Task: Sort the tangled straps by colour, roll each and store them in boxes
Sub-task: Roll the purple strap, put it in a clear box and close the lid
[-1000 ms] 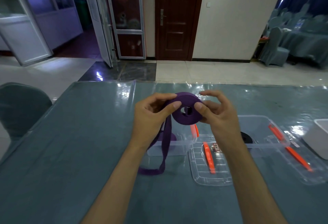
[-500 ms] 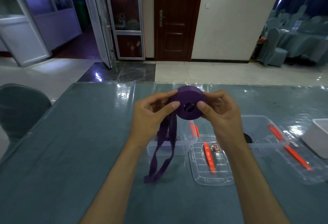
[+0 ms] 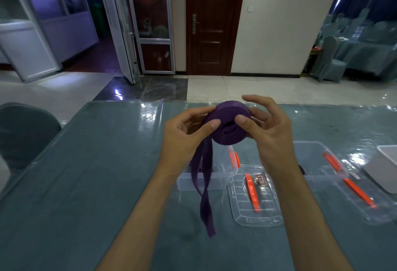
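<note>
I hold a purple strap roll (image 3: 228,128) above the table between both hands. My left hand (image 3: 182,137) pinches its left side with thumb and fingers. My right hand (image 3: 266,133) pinches the right side with the thumb on the face, its upper fingers spread loose. The strap's loose tail (image 3: 205,187) hangs down in a doubled loop, its end just above the table. Below it stands a clear box (image 3: 206,180) with an orange latch, purple strap partly seen inside. A second clear box (image 3: 318,163) to the right holds a black roll (image 3: 301,169), mostly hidden by my right forearm.
Two clear lids with orange latches lie on the teal table (image 3: 86,184): one lid (image 3: 255,195) between the boxes, another lid (image 3: 361,197) at the right. A white container (image 3: 386,167) sits at the right edge. A chair (image 3: 23,133) stands at the left.
The roll has turned in my hands and the hanging tail has grown shorter, lifting off the table. My right hand's upper fingers have spread open.
</note>
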